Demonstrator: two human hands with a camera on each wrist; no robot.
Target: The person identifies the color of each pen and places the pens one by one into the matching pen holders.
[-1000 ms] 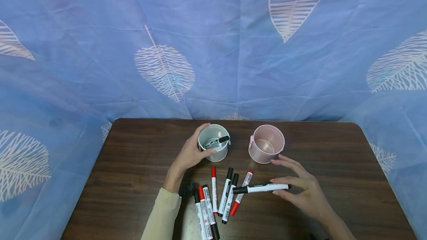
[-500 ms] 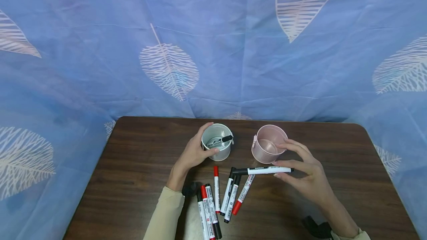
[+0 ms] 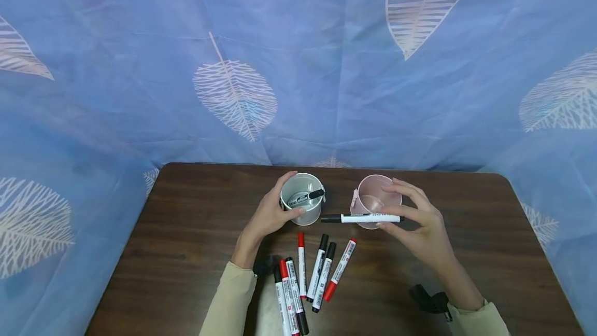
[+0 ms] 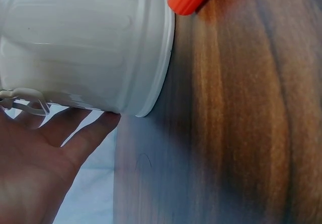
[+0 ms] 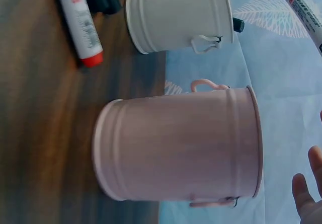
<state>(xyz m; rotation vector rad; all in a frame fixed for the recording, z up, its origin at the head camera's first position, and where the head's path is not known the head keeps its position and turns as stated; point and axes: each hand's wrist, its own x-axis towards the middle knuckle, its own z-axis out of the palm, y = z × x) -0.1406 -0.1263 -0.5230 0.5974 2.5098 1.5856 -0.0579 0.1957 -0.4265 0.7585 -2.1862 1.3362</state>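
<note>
My left hand (image 3: 268,215) grips the small white bucket (image 3: 308,218), thumb on the near rim and fingers round the left side. A black marker (image 3: 305,198) leans inside it, cap up. In the left wrist view, fingers (image 4: 95,136) lie against the bucket wall (image 4: 75,48). With thumb and fingertips my right hand (image 3: 424,224) pinches another black marker (image 3: 368,218), held level, cap to the left. It hangs in front of the near rim of the pink bucket (image 3: 368,185). The right wrist view shows this pink bucket (image 5: 181,146) upright beside the white one (image 5: 178,17).
Several capped markers lie nearer the person: a red one (image 3: 301,266), two black ones (image 3: 317,268) side by side, another red one (image 3: 340,268), and a group of three (image 3: 290,297). The brown table (image 3: 186,253) ends at a blue leaf-print cloth (image 3: 298,92).
My right hand has moved away from me, raising the marker from above the loose markers to the pink bucket's near rim. The left hand stays on the white bucket.
</note>
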